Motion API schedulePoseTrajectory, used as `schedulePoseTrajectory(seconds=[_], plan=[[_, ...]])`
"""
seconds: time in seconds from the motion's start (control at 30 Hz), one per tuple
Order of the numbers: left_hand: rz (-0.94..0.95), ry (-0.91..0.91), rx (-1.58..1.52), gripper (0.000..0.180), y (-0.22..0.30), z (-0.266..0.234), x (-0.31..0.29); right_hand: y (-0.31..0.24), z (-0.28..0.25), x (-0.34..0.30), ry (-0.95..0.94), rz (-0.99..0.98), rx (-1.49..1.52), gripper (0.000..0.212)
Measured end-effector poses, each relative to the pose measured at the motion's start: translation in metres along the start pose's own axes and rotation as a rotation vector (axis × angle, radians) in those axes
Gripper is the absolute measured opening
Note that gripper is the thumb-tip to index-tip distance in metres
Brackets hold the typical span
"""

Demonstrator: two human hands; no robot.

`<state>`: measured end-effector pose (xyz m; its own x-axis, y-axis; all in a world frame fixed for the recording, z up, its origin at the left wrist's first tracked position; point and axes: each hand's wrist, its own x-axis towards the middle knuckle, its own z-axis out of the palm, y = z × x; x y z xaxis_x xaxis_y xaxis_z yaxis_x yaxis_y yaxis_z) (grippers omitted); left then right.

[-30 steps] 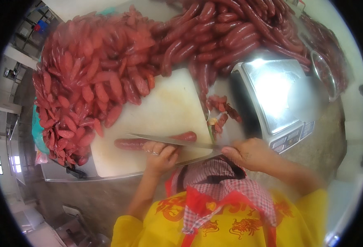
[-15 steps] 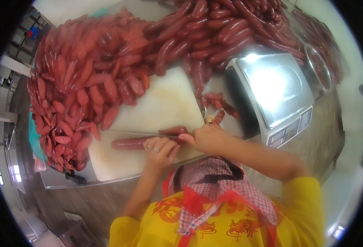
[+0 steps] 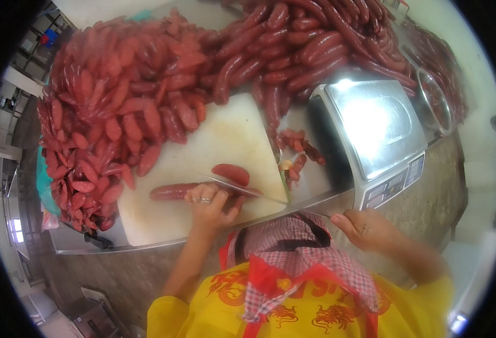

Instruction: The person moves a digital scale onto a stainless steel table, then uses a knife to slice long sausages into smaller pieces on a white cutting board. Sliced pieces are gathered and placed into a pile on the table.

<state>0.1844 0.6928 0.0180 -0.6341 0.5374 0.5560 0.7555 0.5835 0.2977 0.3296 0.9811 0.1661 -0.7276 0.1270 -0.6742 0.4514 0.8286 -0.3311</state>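
A dark red sausage (image 3: 169, 192) lies across the white cutting board (image 3: 237, 118). My left hand (image 3: 209, 204), with rings on a finger, presses it down with the fingers curled over it. My right hand (image 3: 363, 228) is out past the board's near right edge, wrapped round the handle of a long, thin-bladed knife (image 3: 242, 188). The blade slants across the sausage, just right of my left fingers. Beyond the blade rests a cut piece of sausage (image 3: 231, 173), its pale red face turned up. My left hand partly hides the sausage.
A big heap of slant-cut sausage pieces (image 3: 101, 107) covers the left and far left. Whole sausages (image 3: 310, 45) are piled at the back. To the right stands a silver scale (image 3: 377, 124), with a metal bowl (image 3: 435, 101) behind it. Small scraps (image 3: 298, 149) lie between board and scale.
My right hand has drawn back to the right and toward me with the knife. The piece beyond the blade has tipped over, cut face up. My left hand has shifted slightly left.
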Motion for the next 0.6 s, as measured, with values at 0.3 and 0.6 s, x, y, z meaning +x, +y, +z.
schedulePoseTrajectory(seconds=[0.3,0.6], plan=[[0.049,-0.024,-0.03,0.035,-0.008,0.001,-0.005,0.003,0.0,-0.019,-0.05,0.041,-0.09,0.072],[0.049,-0.035,-0.059,0.034,-0.013,0.003,-0.008,-0.006,0.013,-0.008,-0.04,0.076,-0.151,0.067]])
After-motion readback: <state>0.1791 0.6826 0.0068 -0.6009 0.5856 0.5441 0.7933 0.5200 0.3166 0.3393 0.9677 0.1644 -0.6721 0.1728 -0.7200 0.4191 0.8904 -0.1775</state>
